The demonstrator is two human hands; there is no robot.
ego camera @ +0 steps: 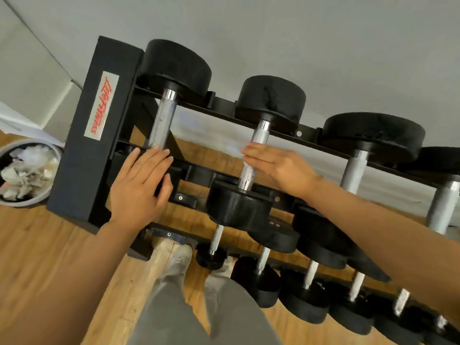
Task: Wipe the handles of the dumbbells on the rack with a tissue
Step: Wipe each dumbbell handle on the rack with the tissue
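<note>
Black metal dumbbell rack (82,145) runs from upper left to lower right of the frame, holding black rubber-headed dumbbells with knurled chrome handles. Left hand (139,185), fingers flat and together, lies over the near end of the leftmost top dumbbell handle (163,118), centre-left. Right hand (278,168), open and flat, fingertips against the second dumbbell handle (254,155), frame centre. No tissue visible in either hand. Grey bin (27,170) with crumpled white paper at left edge, on wooden floor (49,245).
</note>
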